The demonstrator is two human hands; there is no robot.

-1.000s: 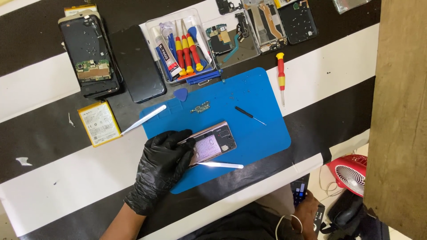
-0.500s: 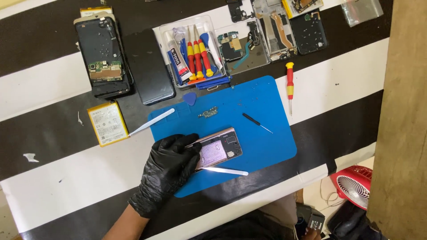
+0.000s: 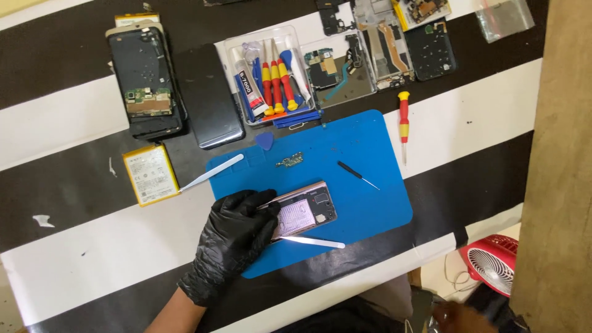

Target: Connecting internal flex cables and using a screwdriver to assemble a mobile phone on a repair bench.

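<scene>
Gripping an opened phone (image 3: 305, 216) on the blue mat (image 3: 370, 154) (screwdrivers fill the clear tray (image 3: 234, 46)), the gloved left hand (image 3: 231, 243) is curled.

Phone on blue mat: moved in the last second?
No. The phone keeps its spot by the blue mat's near edge; only the camera shifted.

A yellow phone battery (image 3: 150, 174) is lying at left beside a dismantled handset (image 3: 145, 83), while a clear tray of screwdrivers (image 3: 271, 77) is sitting at top centre and a red desk fan (image 3: 495, 264) is standing at lower right.
</scene>
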